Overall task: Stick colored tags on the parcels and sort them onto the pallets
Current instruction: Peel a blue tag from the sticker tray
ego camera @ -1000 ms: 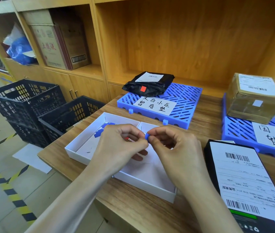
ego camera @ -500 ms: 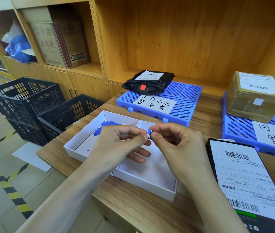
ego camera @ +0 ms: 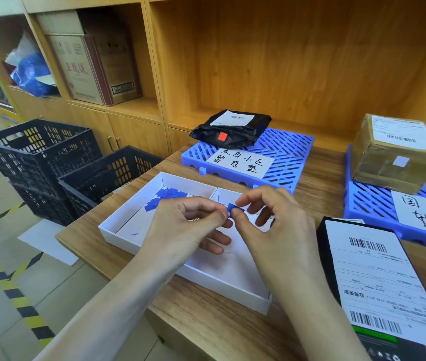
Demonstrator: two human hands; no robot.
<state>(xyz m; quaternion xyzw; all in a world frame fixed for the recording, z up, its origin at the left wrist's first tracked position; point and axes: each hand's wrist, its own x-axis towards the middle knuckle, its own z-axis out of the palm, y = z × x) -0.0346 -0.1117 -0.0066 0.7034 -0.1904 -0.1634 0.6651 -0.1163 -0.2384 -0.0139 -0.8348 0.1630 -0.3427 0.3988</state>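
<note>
Right now I have both hands over the white tray (ego camera: 118,231), meeting at a small blue tag (ego camera: 232,207). My right hand (ego camera: 277,230) pinches the tag between thumb and forefinger, its other fingers loosely fanned. My left hand (ego camera: 188,227) has thumb and forefinger pressed together at the tag's left edge; I cannot tell whether they grip the tag itself or a backing. The tag is held above the tray's divider, tilted, and it is too small for me to make out its long axis.

Loose blue tags (ego camera: 165,198) lie in the tray's left compartment. Just beside my right forearm lies a black parcel (ego camera: 373,282), label up, long axis running away from me. Beyond, a black bag parcel (ego camera: 232,127) with a red tag (ego camera: 223,136) sits on the left blue pallet (ego camera: 290,155), and a cardboard box (ego camera: 394,152) on the right blue pallet (ego camera: 371,204).
</note>
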